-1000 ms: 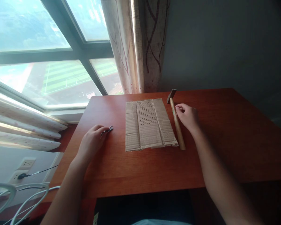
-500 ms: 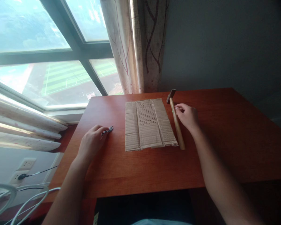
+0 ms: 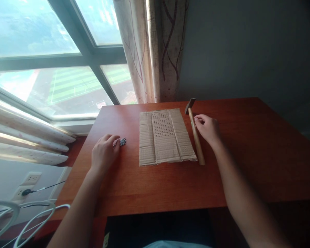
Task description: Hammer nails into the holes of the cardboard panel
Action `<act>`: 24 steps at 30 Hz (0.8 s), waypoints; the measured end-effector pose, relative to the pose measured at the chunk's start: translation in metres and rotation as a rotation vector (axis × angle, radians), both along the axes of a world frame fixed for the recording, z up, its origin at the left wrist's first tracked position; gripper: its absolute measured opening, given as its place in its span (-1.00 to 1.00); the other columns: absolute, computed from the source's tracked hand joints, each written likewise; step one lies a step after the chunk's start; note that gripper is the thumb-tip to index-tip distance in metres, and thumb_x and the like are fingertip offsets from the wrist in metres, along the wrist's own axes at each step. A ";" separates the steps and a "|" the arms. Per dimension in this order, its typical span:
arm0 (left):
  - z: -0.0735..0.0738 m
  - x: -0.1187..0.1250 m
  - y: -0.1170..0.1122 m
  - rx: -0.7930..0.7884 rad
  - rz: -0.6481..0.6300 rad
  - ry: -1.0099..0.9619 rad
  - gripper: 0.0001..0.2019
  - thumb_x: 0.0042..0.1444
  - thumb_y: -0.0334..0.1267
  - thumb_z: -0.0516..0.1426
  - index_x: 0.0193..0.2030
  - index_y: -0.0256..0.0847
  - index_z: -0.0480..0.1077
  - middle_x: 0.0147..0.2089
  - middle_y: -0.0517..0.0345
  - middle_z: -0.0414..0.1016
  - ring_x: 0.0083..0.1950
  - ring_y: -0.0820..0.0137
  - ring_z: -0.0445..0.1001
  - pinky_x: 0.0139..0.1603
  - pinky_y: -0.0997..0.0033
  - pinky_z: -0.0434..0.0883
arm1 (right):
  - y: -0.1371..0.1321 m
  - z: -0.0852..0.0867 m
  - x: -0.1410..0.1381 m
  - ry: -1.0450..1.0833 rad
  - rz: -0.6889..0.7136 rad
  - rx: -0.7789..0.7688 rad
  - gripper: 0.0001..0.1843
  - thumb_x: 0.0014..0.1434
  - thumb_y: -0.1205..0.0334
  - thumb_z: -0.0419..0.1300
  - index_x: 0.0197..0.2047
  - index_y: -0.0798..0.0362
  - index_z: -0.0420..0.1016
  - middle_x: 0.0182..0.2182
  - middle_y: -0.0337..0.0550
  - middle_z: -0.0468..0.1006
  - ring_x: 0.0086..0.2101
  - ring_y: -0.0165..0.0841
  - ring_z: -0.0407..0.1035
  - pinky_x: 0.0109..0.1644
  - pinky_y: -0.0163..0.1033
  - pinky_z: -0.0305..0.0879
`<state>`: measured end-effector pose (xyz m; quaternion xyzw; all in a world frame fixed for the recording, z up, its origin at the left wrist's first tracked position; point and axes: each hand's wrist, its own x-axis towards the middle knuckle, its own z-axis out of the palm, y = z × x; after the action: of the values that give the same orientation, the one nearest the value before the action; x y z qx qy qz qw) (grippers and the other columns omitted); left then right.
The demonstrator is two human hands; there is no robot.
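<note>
A bundle of metal nails (image 3: 123,141) lies at the fingertips of my left hand (image 3: 104,150), on the left part of the table. Its thumb and fingers are closed around the near end of the bundle. To the right, my right hand (image 3: 208,128) rests with fingers curled in, and I see nothing in them. A hammer (image 3: 196,139) with a wooden handle lies just left of those fingers, its metal head toward the back edge. Between the hands is a flat piece of cardboard (image 3: 166,150) with rows of small holes in its upper middle.
The reddish wooden table (image 3: 144,193) stands against a wall (image 3: 235,51). A window (image 3: 67,82) and a patterned curtain (image 3: 157,51) are behind it. White cables (image 3: 51,213) and a wall socket (image 3: 22,193) are at the lower left, beside the table.
My left hand has shifted slightly, and the nails now look more evenly bunched. The right hand stays beside the hammer. The whole view has moved slightly.
</note>
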<state>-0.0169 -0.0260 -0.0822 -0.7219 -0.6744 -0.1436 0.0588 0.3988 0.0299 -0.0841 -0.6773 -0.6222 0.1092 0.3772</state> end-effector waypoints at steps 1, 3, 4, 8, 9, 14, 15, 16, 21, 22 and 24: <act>-0.001 0.001 0.001 -0.007 0.009 0.000 -0.75 0.29 -0.15 0.04 -0.12 -0.14 0.53 -0.09 0.09 0.56 -0.18 0.28 0.53 -0.28 0.34 0.31 | 0.000 0.000 0.000 0.000 -0.001 -0.002 -0.73 0.18 0.18 0.12 -0.23 0.06 0.62 -0.42 -0.08 0.67 -0.36 -0.22 0.56 -0.21 -0.20 0.37; -0.002 0.004 0.003 -0.018 0.014 0.005 -0.75 0.29 -0.14 0.04 -0.15 -0.13 0.52 -0.12 0.09 0.56 -0.19 0.28 0.53 -0.31 0.35 0.30 | 0.000 0.000 0.000 0.000 -0.003 -0.008 -0.73 0.18 0.17 0.12 -0.23 0.06 0.63 -0.42 -0.08 0.66 -0.37 -0.22 0.55 -0.21 -0.20 0.37; -0.003 0.005 0.004 -0.021 0.013 0.008 -0.75 0.29 -0.14 0.04 -0.17 -0.13 0.52 -0.12 0.09 0.55 -0.19 0.27 0.53 -0.32 0.35 0.29 | 0.000 0.000 0.000 -0.001 -0.002 -0.010 -0.73 0.19 0.16 0.12 -0.22 0.06 0.63 -0.42 -0.08 0.66 -0.36 -0.22 0.55 -0.21 -0.21 0.37; -0.001 0.005 0.004 -0.040 0.016 -0.025 -0.76 0.28 -0.14 0.05 -0.20 -0.12 0.52 -0.13 0.10 0.55 -0.18 0.28 0.53 -0.31 0.36 0.30 | 0.000 0.000 0.001 -0.007 -0.006 -0.010 -0.73 0.19 0.15 0.12 -0.22 0.06 0.63 -0.42 -0.08 0.66 -0.36 -0.21 0.56 -0.20 -0.20 0.37; 0.000 0.005 0.005 -0.050 0.021 -0.048 -0.76 0.27 -0.13 0.05 -0.20 -0.12 0.52 -0.12 0.10 0.55 -0.18 0.28 0.54 -0.30 0.36 0.30 | 0.000 0.000 0.001 -0.006 -0.005 -0.010 -0.73 0.19 0.15 0.12 -0.22 0.06 0.63 -0.42 -0.08 0.66 -0.36 -0.21 0.56 -0.20 -0.20 0.37; 0.003 0.012 0.013 -0.076 0.070 -0.055 -0.72 0.26 -0.06 0.05 -0.16 -0.13 0.52 -0.09 0.08 0.56 -0.15 0.25 0.54 -0.26 0.34 0.33 | 0.001 -0.003 0.001 -0.007 0.004 -0.008 -0.73 0.19 0.15 0.11 -0.22 0.06 0.62 -0.40 -0.07 0.67 -0.36 -0.21 0.56 -0.22 -0.20 0.37; 0.002 0.016 0.015 -0.070 0.079 -0.018 -0.71 0.27 -0.05 0.04 -0.15 -0.14 0.51 -0.09 0.06 0.55 -0.13 0.22 0.53 -0.24 0.32 0.33 | 0.001 -0.003 0.002 -0.013 0.003 -0.008 -0.72 0.19 0.15 0.11 -0.22 0.06 0.62 -0.39 -0.06 0.67 -0.35 -0.21 0.56 -0.22 -0.20 0.36; 0.002 0.020 0.017 -0.060 0.086 0.028 -0.70 0.27 -0.04 0.03 -0.14 -0.15 0.51 -0.08 0.03 0.54 -0.12 0.19 0.53 -0.22 0.30 0.34 | 0.001 -0.004 0.002 -0.018 0.003 -0.006 -0.72 0.19 0.15 0.11 -0.22 0.06 0.62 -0.38 -0.06 0.67 -0.34 -0.21 0.56 -0.22 -0.20 0.36; -0.006 0.033 0.020 -0.014 0.086 0.217 -0.67 0.29 -0.04 -0.01 -0.16 -0.20 0.47 -0.10 -0.07 0.51 -0.09 0.09 0.48 -0.17 0.19 0.33 | 0.001 -0.005 0.002 -0.016 0.005 -0.002 -0.72 0.19 0.14 0.11 -0.22 0.06 0.62 -0.38 -0.06 0.67 -0.36 -0.21 0.56 -0.23 -0.20 0.37; -0.007 0.032 0.019 -0.008 0.084 0.230 -0.67 0.30 -0.05 -0.02 -0.15 -0.20 0.47 -0.10 -0.07 0.50 -0.09 0.09 0.48 -0.17 0.19 0.33 | 0.001 -0.004 0.002 -0.014 0.005 -0.005 -0.72 0.19 0.14 0.11 -0.22 0.06 0.62 -0.39 -0.06 0.67 -0.36 -0.22 0.56 -0.23 -0.20 0.37; -0.008 0.028 0.016 0.001 0.077 0.232 -0.66 0.31 -0.05 -0.04 -0.12 -0.20 0.46 -0.09 -0.07 0.50 -0.09 0.10 0.47 -0.16 0.19 0.33 | 0.001 -0.003 0.001 -0.010 0.007 -0.010 -0.72 0.19 0.14 0.11 -0.22 0.05 0.62 -0.39 -0.08 0.67 -0.36 -0.23 0.56 -0.23 -0.21 0.38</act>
<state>0.0113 -0.0098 -0.0905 -0.7071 -0.6902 -0.0571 0.1424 0.4003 0.0308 -0.0868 -0.6775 -0.6259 0.1101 0.3701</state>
